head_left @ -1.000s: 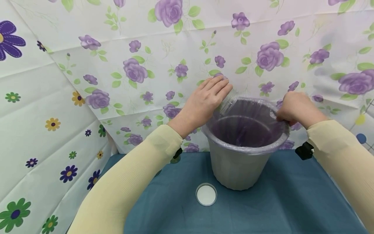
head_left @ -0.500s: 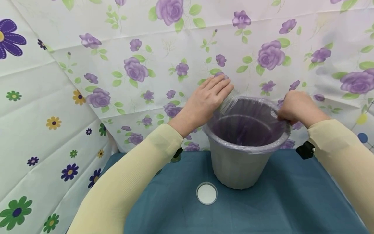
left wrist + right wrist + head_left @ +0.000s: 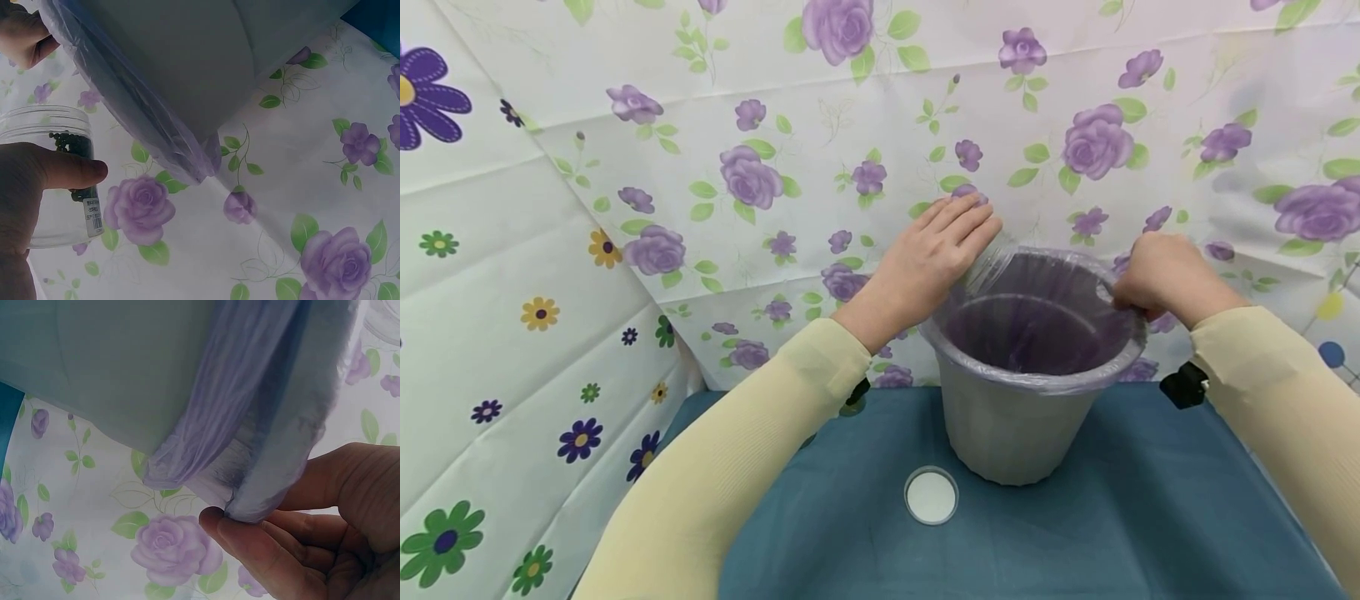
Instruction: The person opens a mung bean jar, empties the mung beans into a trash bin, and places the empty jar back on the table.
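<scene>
My left hand [image 3: 928,254] grips a clear jar [image 3: 59,215] whose mouth is uncovered; the jar is tipped at the left rim of a grey bucket [image 3: 1011,429]. Inside the jar, small dark green bead-like pieces [image 3: 72,144] show beside a white barcode label [image 3: 94,215]. A thin purple plastic bag [image 3: 1037,333] lines the bucket and folds over its rim. At the bucket's right side, my right hand [image 3: 306,531] pinches the bag-covered rim between thumb and fingers. No pieces can be made out inside the bucket.
A round lid with a white inner face [image 3: 931,496] lies on the blue tablecloth [image 3: 1030,550] in front of the bucket. Near my left wrist, a small round greenish thing [image 3: 852,407] is partly hidden. Flowered cloth [image 3: 850,108] hangs close behind the bucket.
</scene>
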Demonstrator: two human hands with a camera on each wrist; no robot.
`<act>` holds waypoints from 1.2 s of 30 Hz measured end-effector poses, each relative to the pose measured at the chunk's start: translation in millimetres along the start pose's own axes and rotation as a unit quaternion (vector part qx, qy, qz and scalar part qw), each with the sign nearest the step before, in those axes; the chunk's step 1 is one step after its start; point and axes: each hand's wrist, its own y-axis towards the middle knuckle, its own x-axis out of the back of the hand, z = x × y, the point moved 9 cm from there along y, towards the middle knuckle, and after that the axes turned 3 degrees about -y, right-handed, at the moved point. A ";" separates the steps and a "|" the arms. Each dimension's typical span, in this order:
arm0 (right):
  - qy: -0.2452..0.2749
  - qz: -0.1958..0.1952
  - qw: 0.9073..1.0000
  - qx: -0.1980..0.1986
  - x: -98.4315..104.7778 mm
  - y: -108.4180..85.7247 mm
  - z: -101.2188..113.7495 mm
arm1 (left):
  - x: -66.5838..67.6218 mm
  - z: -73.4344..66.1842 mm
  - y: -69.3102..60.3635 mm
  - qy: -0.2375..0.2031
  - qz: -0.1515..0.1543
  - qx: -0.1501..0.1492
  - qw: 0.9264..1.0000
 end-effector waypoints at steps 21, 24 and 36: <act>-0.006 -0.004 1.000 0.000 0.0 1.2 -0.4 | -2.6 -0.7 0.1 0.014 0.012 -0.004 1.000; -0.004 -0.004 1.000 0.000 0.7 0.6 -0.4 | -2.8 -0.6 0.3 0.013 0.013 -0.007 1.000; -0.001 -0.003 1.000 -0.002 0.7 0.1 -0.3 | -3.2 -2.0 0.7 0.014 0.013 -0.013 1.000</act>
